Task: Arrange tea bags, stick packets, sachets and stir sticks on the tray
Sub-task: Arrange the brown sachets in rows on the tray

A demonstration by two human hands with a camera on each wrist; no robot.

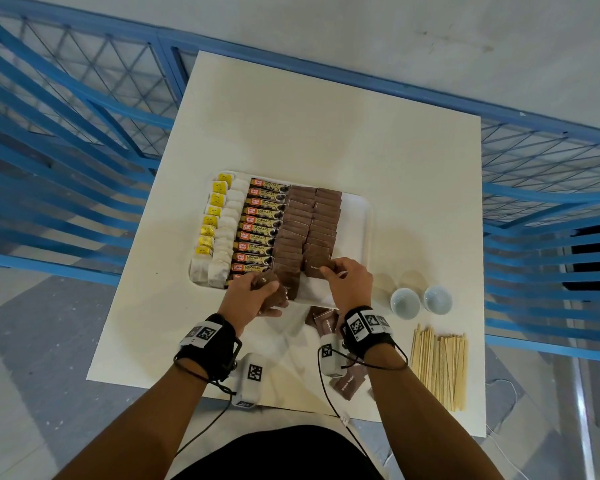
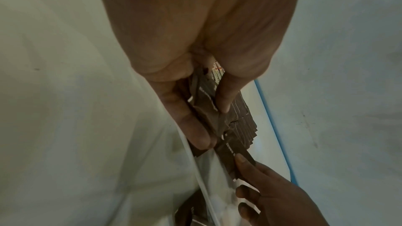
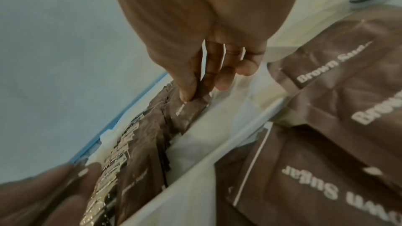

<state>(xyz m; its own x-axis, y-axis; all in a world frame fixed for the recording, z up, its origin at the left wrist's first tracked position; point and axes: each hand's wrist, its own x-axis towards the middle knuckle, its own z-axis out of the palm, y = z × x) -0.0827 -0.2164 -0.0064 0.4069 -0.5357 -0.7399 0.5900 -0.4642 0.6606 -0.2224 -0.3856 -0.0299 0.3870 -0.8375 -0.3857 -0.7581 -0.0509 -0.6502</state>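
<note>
A white tray (image 1: 359,216) holds columns of tea bags (image 1: 219,237), granules stick packets (image 1: 262,225) and brown sugar sachets (image 1: 309,223). My left hand (image 1: 260,292) grips a small bunch of brown sachets (image 2: 206,109) over the tray's near edge. My right hand (image 1: 347,282) pinches one brown sachet (image 1: 316,270) at the near end of the right sachet column; the right wrist view shows the thumb and finger on that sachet (image 3: 191,107). Loose brown sachets (image 1: 326,322) lie on the table under my right wrist. Wooden stir sticks (image 1: 439,363) lie at the right.
Two small white cups (image 1: 421,299) stand right of the tray, near my right hand. More loose sachets (image 1: 349,384) sit near the table's front edge. The white table (image 1: 326,126) is ringed by blue railings (image 1: 66,133).
</note>
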